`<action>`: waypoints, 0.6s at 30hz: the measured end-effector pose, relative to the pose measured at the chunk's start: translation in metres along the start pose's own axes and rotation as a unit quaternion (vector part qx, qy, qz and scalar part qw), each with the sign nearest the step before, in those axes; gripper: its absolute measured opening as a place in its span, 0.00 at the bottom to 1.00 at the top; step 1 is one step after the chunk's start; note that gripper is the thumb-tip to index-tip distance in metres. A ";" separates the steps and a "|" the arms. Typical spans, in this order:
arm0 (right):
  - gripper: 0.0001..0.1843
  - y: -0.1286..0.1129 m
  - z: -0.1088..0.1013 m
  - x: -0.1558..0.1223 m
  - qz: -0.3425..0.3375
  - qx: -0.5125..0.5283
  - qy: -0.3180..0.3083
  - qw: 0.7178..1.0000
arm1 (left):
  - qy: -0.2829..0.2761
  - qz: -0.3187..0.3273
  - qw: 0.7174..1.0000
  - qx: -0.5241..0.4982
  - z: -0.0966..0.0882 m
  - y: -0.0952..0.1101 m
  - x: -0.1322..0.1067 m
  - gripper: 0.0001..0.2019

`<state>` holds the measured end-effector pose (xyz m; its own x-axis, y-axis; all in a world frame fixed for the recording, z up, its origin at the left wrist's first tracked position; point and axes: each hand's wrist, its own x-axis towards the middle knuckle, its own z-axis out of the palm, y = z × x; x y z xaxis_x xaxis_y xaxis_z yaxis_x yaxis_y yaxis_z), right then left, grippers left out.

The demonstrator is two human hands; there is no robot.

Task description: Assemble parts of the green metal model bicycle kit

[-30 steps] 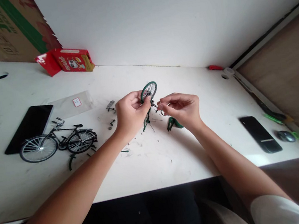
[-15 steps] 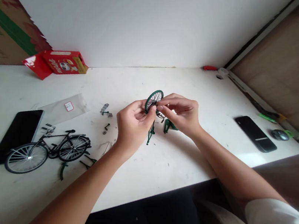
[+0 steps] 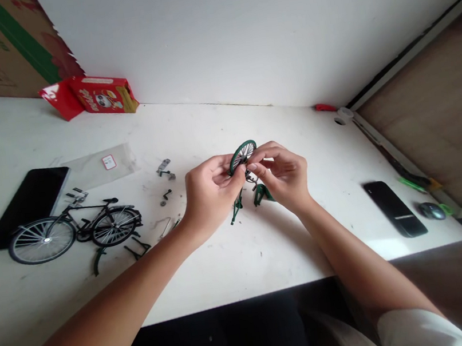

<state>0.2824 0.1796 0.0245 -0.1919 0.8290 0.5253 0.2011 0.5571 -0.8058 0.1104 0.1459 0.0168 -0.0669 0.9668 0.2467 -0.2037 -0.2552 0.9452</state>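
Observation:
Over the middle of the white table, my left hand (image 3: 215, 195) is closed on a small bicycle wheel (image 3: 242, 155) with a green tyre and thin spokes. The wheel stands tilted above the fingers. My right hand (image 3: 281, 174) pinches at the wheel's hub from the other side; whatever lies between thumb and fingertips is too small to make out. A green model bicycle frame part (image 3: 237, 209) shows just below the hands, and another green piece (image 3: 260, 193) lies under the right hand, partly covered by it.
At left, a finished-looking black model bicycle (image 3: 80, 224) leans near a black phone (image 3: 23, 210). Green fender parts (image 3: 100, 259), small metal parts (image 3: 164, 168) and a clear bag (image 3: 91, 169) lie around. A red box (image 3: 106, 96) stands behind. At right are a dark phone (image 3: 395, 209) and a mouse (image 3: 432, 210).
Both hands and the wheel appear slightly further right as the view shifts a little. The right fingertips have changed position slightly at the hub; the grip on the wheel stays.

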 end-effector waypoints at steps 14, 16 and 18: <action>0.04 0.005 0.005 -0.004 0.001 0.035 0.036 0.999 | 0.019 0.082 0.994 0.063 0.000 -0.002 -0.004 0.12; 0.04 0.004 0.006 -0.006 -0.018 0.000 0.044 0.999 | 0.034 0.113 0.988 0.097 0.000 -0.001 -0.004 0.11; 0.04 0.002 0.008 -0.008 -0.037 -0.037 0.052 0.997 | 0.045 0.147 0.979 0.132 0.000 -0.001 -0.004 0.12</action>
<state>0.2763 0.1732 0.0163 -0.1081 0.7842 0.6110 0.2620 0.6153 -0.7435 0.1111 0.1420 0.0145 -0.1725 0.8442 0.5075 0.0959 -0.4984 0.8616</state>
